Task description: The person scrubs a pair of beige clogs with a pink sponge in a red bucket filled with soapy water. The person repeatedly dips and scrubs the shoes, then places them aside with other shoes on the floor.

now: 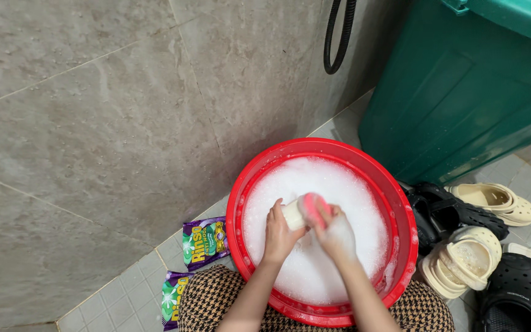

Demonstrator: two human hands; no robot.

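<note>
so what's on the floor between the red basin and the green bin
In the head view, a black clog lies in the gap between the red basin and the green bin, with cream clogs just beyond it on the tiled floor.

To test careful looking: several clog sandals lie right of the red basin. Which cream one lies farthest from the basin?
The cream clog beside the green bin, upright with its opening showing; the other cream clogs lie by the basin.

We see two purple detergent sachets, green-yellow print: one (pixel 204 242) flat on floor tiles, second (pixel 172 299) just below.
</note>
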